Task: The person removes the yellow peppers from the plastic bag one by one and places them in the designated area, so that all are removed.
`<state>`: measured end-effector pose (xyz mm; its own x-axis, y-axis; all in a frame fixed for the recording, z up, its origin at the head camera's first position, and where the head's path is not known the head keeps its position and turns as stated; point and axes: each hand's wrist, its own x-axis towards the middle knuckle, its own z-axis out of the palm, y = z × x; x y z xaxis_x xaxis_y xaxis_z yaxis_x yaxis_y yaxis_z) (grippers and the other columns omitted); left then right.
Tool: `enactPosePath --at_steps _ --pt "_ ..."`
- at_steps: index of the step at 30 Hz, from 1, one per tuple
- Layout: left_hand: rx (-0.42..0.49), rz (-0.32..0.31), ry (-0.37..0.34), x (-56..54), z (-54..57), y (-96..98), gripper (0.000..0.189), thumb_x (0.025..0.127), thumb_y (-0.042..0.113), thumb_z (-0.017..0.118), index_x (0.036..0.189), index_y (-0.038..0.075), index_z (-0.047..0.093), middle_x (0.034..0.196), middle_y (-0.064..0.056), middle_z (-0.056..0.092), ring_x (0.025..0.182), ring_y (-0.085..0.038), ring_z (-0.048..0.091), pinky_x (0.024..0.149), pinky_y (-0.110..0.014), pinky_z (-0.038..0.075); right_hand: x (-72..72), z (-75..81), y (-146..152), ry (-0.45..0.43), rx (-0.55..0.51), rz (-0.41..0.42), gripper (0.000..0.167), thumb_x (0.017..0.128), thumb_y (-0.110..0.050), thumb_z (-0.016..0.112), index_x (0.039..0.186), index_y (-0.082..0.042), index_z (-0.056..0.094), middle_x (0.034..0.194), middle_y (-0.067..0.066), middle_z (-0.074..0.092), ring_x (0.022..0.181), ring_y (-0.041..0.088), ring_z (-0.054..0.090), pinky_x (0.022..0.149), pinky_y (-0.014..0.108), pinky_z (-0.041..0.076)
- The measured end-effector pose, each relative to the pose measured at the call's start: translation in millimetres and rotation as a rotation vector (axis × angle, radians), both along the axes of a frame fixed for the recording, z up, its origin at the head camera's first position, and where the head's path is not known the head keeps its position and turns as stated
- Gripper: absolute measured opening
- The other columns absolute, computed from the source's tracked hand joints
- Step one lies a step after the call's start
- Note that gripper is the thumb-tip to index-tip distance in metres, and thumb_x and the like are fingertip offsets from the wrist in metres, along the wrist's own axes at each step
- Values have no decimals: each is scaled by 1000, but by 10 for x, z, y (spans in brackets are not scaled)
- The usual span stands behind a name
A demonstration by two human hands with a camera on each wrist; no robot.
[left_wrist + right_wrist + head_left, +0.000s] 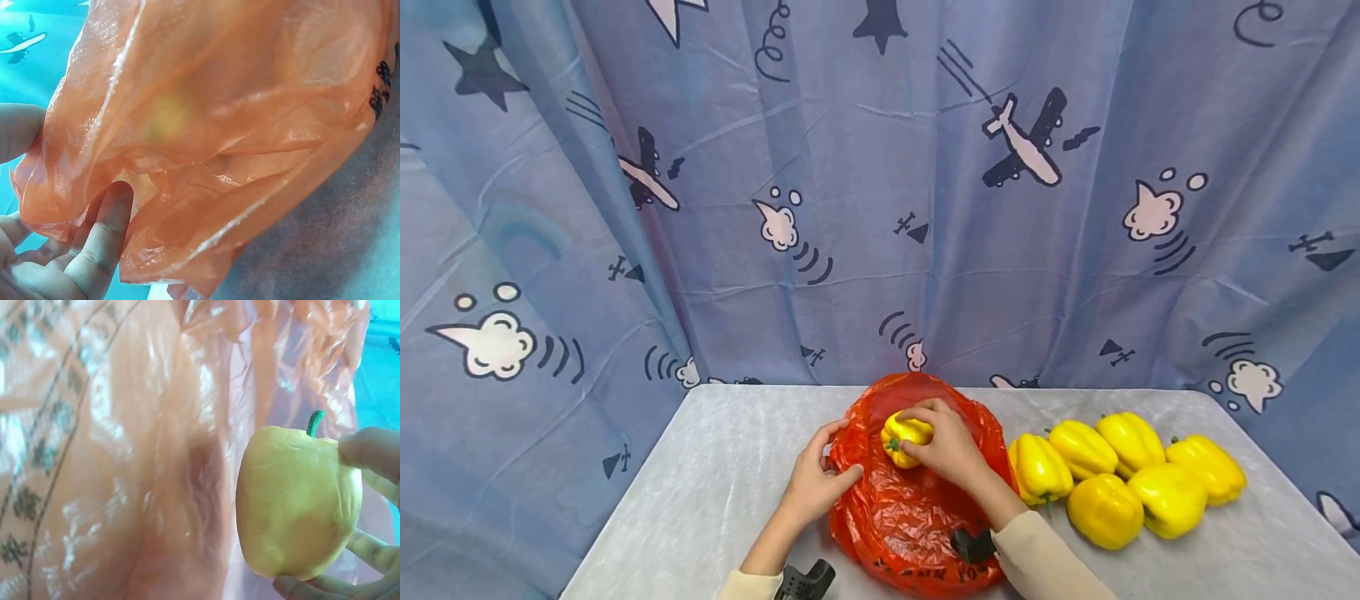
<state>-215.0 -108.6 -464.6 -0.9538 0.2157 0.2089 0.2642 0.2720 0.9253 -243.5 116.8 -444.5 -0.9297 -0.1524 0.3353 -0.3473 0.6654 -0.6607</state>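
Note:
A red plastic bag (917, 525) with dark printing lies with its mouth spread wide on the table. My left hand (820, 479) pinches the left part of its rim; in the left wrist view the thumb and fingers (103, 244) grip the thin plastic. Over the bag's mouth, my right hand (951, 446) holds a yellow bell pepper (904, 439) with a green stem. In the right wrist view, the thumb and fingers clasp the pepper (300, 503) from one side, with the bag's wall behind it. A blurred yellow patch shows through the bag in the left wrist view.
Several more yellow bell peppers (1105, 510) lie grouped on the right of the white table (700, 483), the nearest one (1040, 469) against the bag's right edge. A blue patterned curtain (865, 200) hangs behind the table and along both sides.

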Motion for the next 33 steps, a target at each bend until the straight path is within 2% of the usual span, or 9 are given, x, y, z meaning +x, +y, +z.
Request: enactPosePath --at_steps 6,12,14,21,24,25,32,33 --pt "2 3 16 0 -17 -4 61 81 10 72 137 14 47 133 -18 49 83 -13 66 68 -24 58 94 84 -16 27 -7 21 33 72 -14 83 103 -19 72 109 4 59 99 22 58 88 39 53" --pt "21 23 -4 26 30 17 62 81 4 72 136 13 48 131 -17 51 86 -19 66 68 -23 57 186 178 -22 42 -6 34 32 73 -13 83 102 -19 72 109 3 59 100 21 58 88 38 53" --pt "18 30 -9 55 79 31 62 81 1 71 137 10 47 131 -19 51 85 -22 67 67 -23 57 218 211 -22 47 -8 39 32 73 -13 83 102 -20 72 109 2 59 100 21 58 87 38 53" --pt "8 18 -8 225 381 58 59 81 -3 68 135 -1 46 126 -25 51 83 -24 66 67 -22 57 341 333 14 59 -25 61 32 74 -16 82 104 -21 72 116 2 59 105 21 58 88 38 54" --pt "12 21 -9 246 414 52 58 81 -2 68 135 0 46 126 -25 51 82 -23 66 67 -20 55 395 382 44 68 -21 63 32 75 -17 81 105 -22 72 118 3 58 107 22 58 89 38 53" --pt "13 24 -9 245 409 49 58 81 -2 68 135 0 47 126 -25 51 81 -23 66 66 -20 55 414 398 54 71 -21 64 32 75 -18 81 105 -22 72 119 3 58 107 22 58 89 38 53" --pt "27 23 -13 27 51 -33 61 81 8 71 137 14 47 129 -18 50 78 -13 66 66 -22 57 517 467 166 111 -18 88 34 75 -16 81 106 -26 71 123 3 57 107 22 57 81 33 53" --pt "23 23 -16 28 52 -36 61 81 8 71 137 15 47 129 -17 50 78 -12 66 66 -22 57 533 478 185 119 -15 88 34 75 -16 81 107 -26 71 123 3 57 107 22 58 80 32 53"
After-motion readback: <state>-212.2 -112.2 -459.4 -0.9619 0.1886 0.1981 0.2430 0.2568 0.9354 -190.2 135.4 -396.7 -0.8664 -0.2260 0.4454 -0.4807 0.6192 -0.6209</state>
